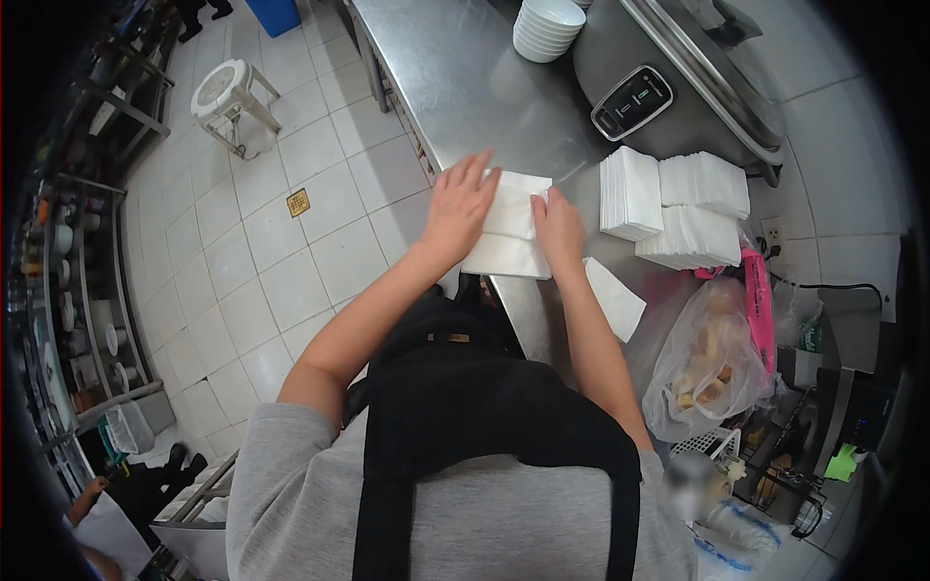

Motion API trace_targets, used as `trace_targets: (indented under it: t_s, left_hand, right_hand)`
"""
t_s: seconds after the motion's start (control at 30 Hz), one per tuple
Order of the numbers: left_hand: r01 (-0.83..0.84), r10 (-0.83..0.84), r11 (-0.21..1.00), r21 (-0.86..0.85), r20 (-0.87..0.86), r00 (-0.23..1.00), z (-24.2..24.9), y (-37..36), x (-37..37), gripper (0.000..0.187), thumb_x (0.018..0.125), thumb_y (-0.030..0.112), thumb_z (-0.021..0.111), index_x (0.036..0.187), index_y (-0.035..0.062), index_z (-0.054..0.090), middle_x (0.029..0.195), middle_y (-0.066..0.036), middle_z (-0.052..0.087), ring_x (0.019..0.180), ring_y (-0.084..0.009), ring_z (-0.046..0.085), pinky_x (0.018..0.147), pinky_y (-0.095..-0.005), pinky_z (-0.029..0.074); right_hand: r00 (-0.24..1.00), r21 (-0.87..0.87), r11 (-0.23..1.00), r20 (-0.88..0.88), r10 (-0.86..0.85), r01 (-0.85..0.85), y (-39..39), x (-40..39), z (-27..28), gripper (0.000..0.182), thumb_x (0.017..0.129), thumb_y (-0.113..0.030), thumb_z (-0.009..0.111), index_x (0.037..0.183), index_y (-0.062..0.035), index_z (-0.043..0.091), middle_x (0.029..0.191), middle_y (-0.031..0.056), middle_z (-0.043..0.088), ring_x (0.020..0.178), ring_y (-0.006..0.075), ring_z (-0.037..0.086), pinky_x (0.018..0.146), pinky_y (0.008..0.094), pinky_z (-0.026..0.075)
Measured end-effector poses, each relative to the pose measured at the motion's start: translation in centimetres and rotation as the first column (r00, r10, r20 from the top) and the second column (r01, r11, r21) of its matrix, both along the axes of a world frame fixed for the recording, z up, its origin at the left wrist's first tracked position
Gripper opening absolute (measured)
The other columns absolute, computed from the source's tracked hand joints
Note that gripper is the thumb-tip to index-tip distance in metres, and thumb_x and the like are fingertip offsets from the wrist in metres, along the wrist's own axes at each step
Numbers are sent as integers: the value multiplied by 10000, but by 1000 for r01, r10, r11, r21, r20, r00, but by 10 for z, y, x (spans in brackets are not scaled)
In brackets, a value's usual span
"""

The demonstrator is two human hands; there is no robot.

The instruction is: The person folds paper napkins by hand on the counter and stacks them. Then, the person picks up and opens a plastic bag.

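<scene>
A white paper napkin [506,256], partly folded with a crease across it, lies at the front edge of the steel table between my hands. My left hand [461,208] rests along its left side with the fingers stretched out and slightly apart. On the opposite side, my right hand [559,232] closes on the napkin's right edge, thumb on top; its other fingers are partly hidden. A single folded napkin [614,300] lies beside my right forearm. Several neat piles of folded napkins [630,194] stand to the right of my hands.
White bowls [547,29] are stacked at the back of the steel table [465,73], near a large metal appliance [630,58]. A plastic bag of bread [712,358] sits at right. A white stool [228,92] stands on the tiled floor. Another person [126,513] is at lower left.
</scene>
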State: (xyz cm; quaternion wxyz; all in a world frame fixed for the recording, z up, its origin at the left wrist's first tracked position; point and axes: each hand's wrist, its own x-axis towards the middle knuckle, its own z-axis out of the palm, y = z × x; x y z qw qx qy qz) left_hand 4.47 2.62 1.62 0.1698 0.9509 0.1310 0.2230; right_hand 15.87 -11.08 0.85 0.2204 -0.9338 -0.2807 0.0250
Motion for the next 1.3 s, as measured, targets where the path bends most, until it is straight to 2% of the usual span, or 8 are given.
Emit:
trace_targets:
  t_s: [0.37, 0.43, 0.87, 0.93, 1.0, 1.03, 1.1, 1.3]
  left_hand:
    - [131, -64, 965, 227, -278, 958, -27, -36, 28, 736, 889, 457, 445, 1395, -51, 278, 1468, -212, 269, 1383, -317, 228, 1108, -486, 199]
    - [115, 14, 922, 369, -331, 943, -32, -34, 32, 771, 883, 486, 439, 1405, -50, 255, 1480, -213, 244, 1391, -316, 209, 1108, -495, 191]
    - [250, -280, 957, -150, -234, 931, -12, 11, -65, 603, 927, 407, 452, 1419, 96, 297, 1421, -101, 377, 1305, -260, 368, 1041, -554, 286]
    - [143, -233, 890, -433, -162, 959, -10, 10, -66, 577, 933, 374, 463, 1405, 77, 313, 1368, -120, 439, 1251, -264, 440, 1016, -504, 368]
    - [-30, 49, 250, -968, -18, 999, -6, -1, -61, 535, 940, 297, 476, 1377, 28, 329, 1263, -126, 513, 1131, -249, 535, 931, -393, 471]
    - [-29, 46, 251, -968, -18, 999, -2, -5, -56, 535, 940, 297, 476, 1377, 28, 329, 1263, -126, 513, 1131, -249, 535, 931, -393, 471]
    - [181, 183, -523, -833, 98, 978, 13, -17, -47, 507, 907, 198, 534, 1346, 42, 336, 1129, -99, 560, 1087, -211, 553, 855, -357, 500]
    - [180, 35, -107, -978, 177, 984, 37, -60, -5, 785, 806, -56, 527, 1472, 117, 149, 1119, -140, 567, 1028, -188, 560, 892, -313, 452]
  right_hand:
    - [904, 172, 931, 347, 250, -323, -27, -32, 21, 430, 863, -199, 565, 1210, 36, 468, 1192, 255, 536, 1112, 388, 516, 906, 456, 414]
    - [908, 258, 883, -47, 417, -392, -30, -48, 2, 533, 891, -226, 528, 1322, 54, 387, 1390, 241, 369, 1302, 362, 344, 1047, 445, 299]
    - [816, -3, 892, 402, 416, -453, -36, -19, -7, 327, 746, -48, 590, 1072, -31, 620, 1150, 81, 614, 1034, 234, 567, 901, 399, 410]
    - [840, 62, 901, 395, 372, -429, -32, -20, -1, 291, 730, -33, 599, 1019, -38, 634, 1108, 70, 628, 991, 230, 572, 875, 390, 413]
    - [862, 127, 907, 385, 329, -402, -28, -25, 9, 257, 714, -18, 608, 967, -45, 648, 1066, 59, 642, 947, 227, 578, 850, 382, 416]
    - [854, 178, 885, 397, 336, -430, -28, -34, 18, 264, 711, -15, 610, 970, -48, 647, 1066, 63, 639, 964, 236, 574, 859, 382, 412]
    - [853, 228, 867, 406, 328, -442, -37, -49, 30, 271, 708, -11, 613, 974, -51, 646, 1066, 67, 637, 981, 246, 569, 869, 383, 408]
    - [974, 746, 654, -217, 61, 125, -105, -55, 34, 371, 846, -67, 574, 1208, -14, 509, 1125, 114, 610, 1135, 229, 516, 964, 377, 388]
